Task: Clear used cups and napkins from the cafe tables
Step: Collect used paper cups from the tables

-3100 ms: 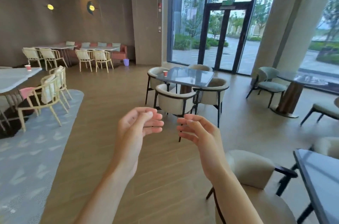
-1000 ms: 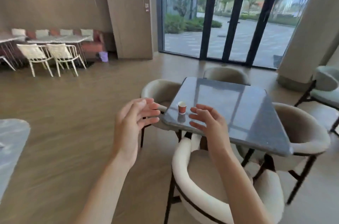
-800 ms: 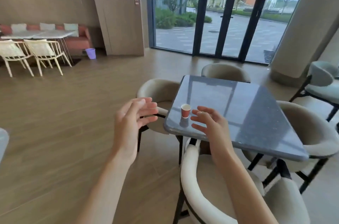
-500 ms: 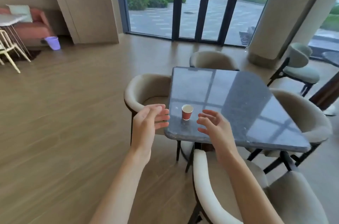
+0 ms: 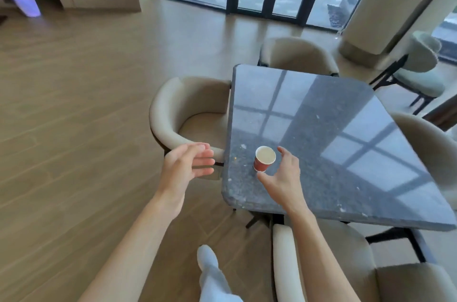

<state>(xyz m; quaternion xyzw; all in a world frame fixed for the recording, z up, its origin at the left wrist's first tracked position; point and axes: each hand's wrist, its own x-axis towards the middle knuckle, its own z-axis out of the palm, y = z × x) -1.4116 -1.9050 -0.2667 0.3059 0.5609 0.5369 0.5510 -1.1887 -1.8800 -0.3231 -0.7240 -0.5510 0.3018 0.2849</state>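
Red cup (image 5: 264,162) upright, right hand (image 5: 284,175) beside — perhaps touching

Both my arms reach forward, bare to the elbow.

My right hand (image 5: 284,176) is spread wide, thumb low and fingers (image 5: 284,153) arched above it, palm turned to the left and holding nothing. My left hand (image 5: 184,168) hangs further left with its fingers straight and loosely together, pointing right, palm turned inward. One leg in pale trousers shows between my forearms.
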